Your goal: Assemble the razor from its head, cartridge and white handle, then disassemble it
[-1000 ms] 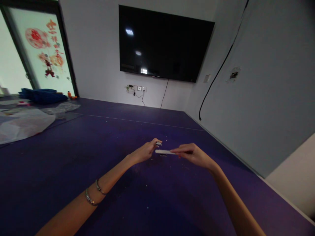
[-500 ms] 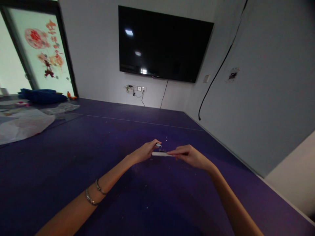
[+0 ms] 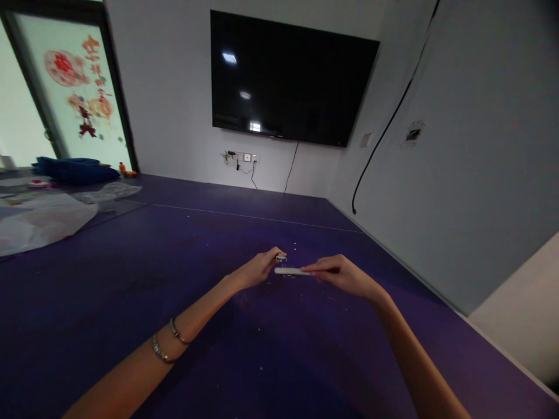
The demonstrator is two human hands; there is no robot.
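My left hand (image 3: 258,269) is closed with a small shiny silvery piece (image 3: 280,256) at its fingertips, too small to name. Between thumb and fingers, my right hand (image 3: 343,274) pinches a thin white flat stick (image 3: 288,271) with a rounded end, much like a nail file. The stick lies level and points left, its tip just below the silvery piece and close to my left fingers. Something small and dark shows at the stick's lower edge; I cannot make out what it is.
Both forearms reach over a purple surface (image 3: 196,337) dotted with white specks. Translucent plastic sheeting (image 3: 48,224) and a dark blue cloth (image 3: 74,170) lie at the left. Beyond are a wall-mounted television (image 3: 288,81) and a hanging black cable (image 3: 379,142).
My right hand and the white stick have shifted slightly right and up. The dark bit showed above the stick before and now shows at its lower edge. My left hand stays put.
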